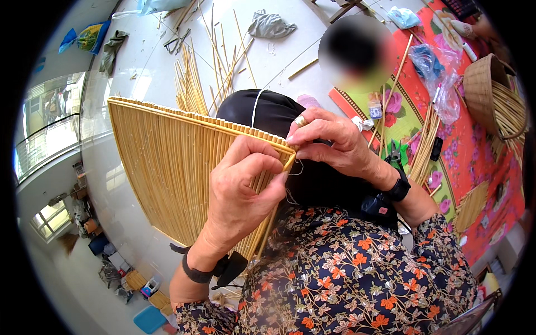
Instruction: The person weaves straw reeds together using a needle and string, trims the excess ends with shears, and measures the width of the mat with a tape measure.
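A flat panel of pale straw stalks (167, 162), fan-shaped and bound side by side, is held upright over my lap. My left hand (243, 190) grips the panel's right corner, thumb and fingers closed around the end stalks. My right hand (329, 139), with a ring on one finger, pinches the top edge at that same corner, where a thin white thread (293, 170) hangs down. Both wrists wear black bands. My lap is covered by dark cloth and a flowered sleeve.
Loose straw stalks (192, 84) lie on the white floor behind the panel. A person sits opposite at the top. To the right lies a red flowered mat (474, 151) with a woven basket (491, 89), plastic bags, stalk bundles and scissors (395, 153).
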`<state>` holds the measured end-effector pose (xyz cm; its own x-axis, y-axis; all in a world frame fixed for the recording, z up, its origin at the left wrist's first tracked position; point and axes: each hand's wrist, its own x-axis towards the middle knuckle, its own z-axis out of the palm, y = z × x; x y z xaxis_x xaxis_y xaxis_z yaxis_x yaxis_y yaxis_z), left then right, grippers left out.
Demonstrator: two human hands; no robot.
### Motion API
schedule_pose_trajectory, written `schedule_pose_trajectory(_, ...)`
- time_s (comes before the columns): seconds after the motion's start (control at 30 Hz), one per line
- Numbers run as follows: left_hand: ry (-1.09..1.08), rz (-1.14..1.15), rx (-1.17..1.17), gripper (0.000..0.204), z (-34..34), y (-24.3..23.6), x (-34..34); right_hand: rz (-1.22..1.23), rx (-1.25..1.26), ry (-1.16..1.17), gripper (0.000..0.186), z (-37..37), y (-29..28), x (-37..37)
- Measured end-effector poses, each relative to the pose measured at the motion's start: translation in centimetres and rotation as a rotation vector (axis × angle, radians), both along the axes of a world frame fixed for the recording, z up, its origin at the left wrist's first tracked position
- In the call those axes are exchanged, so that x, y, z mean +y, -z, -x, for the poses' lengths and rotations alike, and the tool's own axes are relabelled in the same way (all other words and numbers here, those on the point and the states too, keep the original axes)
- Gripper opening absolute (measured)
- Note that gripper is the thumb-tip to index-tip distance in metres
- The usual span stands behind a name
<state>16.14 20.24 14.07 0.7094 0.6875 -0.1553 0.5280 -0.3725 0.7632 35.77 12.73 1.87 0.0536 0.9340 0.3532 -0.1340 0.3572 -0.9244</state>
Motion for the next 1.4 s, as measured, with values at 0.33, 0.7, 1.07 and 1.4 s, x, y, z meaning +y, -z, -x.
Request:
schedule_pose_trajectory(0.33, -0.032, -0.022, -0.037, 0.014, 0.3, 0.6, -0.7, -0.022, -0.061, -0.093, 0.020, -0.8, -0.6, 0.7)
schedule_pose_trajectory(0.7, -0.033, -0.063, -0.027, 0.013, 0.6, 1.3, -1.1, -0.021, -0.164, -0.118, 0.016, -0.7, -1.2, 1.3)
schedule_pose_trajectory(1.07, -0.054, -0.087, -0.070, 0.013, 0.4, 1.4, -0.9, -0.019, -0.087, -0.126, 0.014, -1.0, -1.1, 1.6)
schedule_pose_trajectory(1.4, -0.051, -0.089, -0.038, 0.011, 0.3, 1.4, -1.1, -0.032, -0.269, -0.160, 0.016, -1.5, -1.5, 1.2)
